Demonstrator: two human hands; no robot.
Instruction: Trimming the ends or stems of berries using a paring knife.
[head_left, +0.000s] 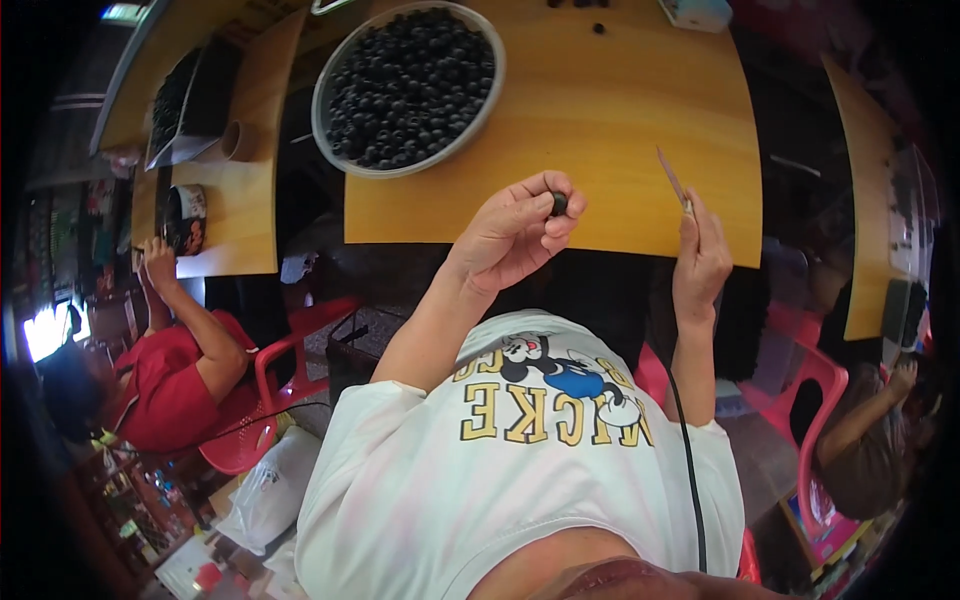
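Note:
In the head view my left hand [512, 232] is raised near the front edge of the table. A small dark round piece [559, 204] is pinched between its thumb and fingers. It resembles the many dark round pieces in the bowl, but its kind cannot be made out. To the right, my right hand [703, 262] grips a small thin-bladed knife [672, 176], the pointed blade angled up and away to the left. Its handle is mostly hidden in my fingers. The two hands are apart, and the blade touches nothing.
A round translucent bowl [318, 112] full of dark round pieces stands at the far left of the yellow wooden table [620, 120]. Loose dark pieces [599, 28] lie at the far edge. A person in red [175, 375] works at the left table; another sits at right. A black cable [690, 450] hangs before me.

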